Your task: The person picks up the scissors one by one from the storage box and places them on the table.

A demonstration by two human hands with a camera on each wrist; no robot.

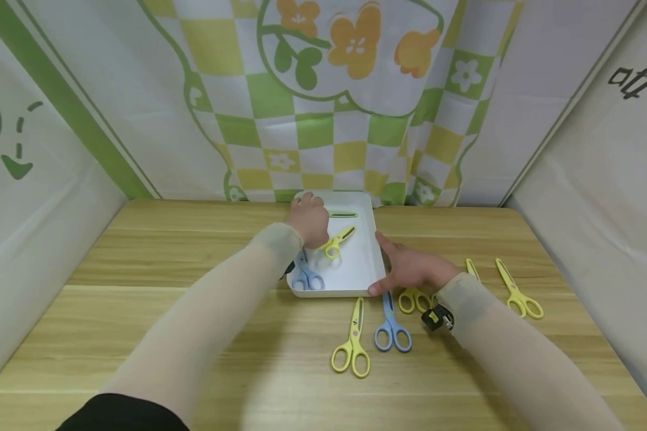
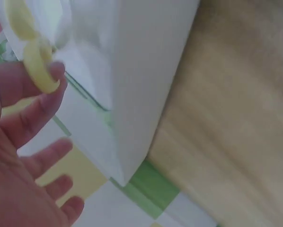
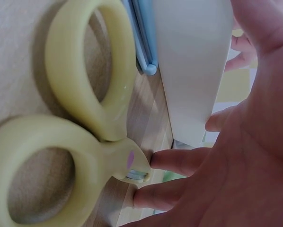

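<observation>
A white tray [image 1: 356, 272] lies at the back of the table. My left hand [image 1: 308, 220] is over its left side. In the left wrist view, the thumb and a finger pinch a yellow handle loop of the scissors [image 2: 39, 66], while the other fingers are spread. Those yellow scissors [image 1: 332, 246] lie at an angle in the tray between green scissors [image 1: 343, 214] and blue scissors [image 1: 307, 277]. My right hand [image 1: 412, 266] rests against the tray's right side with fairly straight, spread fingers, its thumb at the front right corner. Yellow scissors [image 3: 99, 127] lie beneath that hand.
In front of the tray lie yellow scissors [image 1: 353, 344] and blue scissors [image 1: 392, 329]. Further right are more yellow scissors [image 1: 514, 293] and another yellow pair [image 1: 471, 269], partly hidden by my right wrist. A checkered cloth [image 1: 350, 152] hangs behind the tray.
</observation>
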